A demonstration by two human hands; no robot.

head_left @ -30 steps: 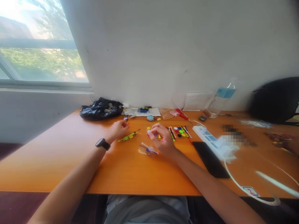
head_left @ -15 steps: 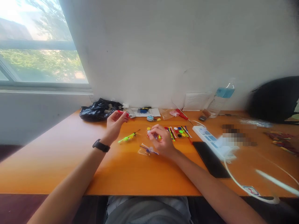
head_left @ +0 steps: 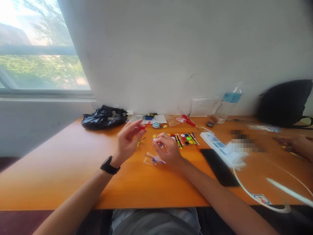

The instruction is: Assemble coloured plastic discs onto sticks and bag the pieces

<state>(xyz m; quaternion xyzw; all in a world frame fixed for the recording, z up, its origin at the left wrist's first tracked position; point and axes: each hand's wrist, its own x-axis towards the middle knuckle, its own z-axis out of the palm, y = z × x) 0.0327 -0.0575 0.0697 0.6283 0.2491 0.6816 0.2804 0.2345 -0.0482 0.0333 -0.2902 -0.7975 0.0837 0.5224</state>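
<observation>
My left hand, with a dark watch on its wrist, is raised over the table and pinches a small red plastic piece. To its right, my right hand is held low with thumb and fingers curled together; what is between them is too small to make out. Beneath and in front of it lie blue and white plastic sticks with clear plastic film. Beyond the right hand, coloured discs and coloured sticks lie in rows. A yellow-green stick piece is mostly hidden behind my left hand.
A black plastic bag lies at the back left. On the right are a white power strip with its cable, a black phone-like slab, a tilted clear bottle and a black backpack. Another person's hand shows at the right edge.
My left hand has moved right and nearer to my right hand, carrying the red piece and covering much of the yellow-green one. Another person's hand has appeared at the right edge.
</observation>
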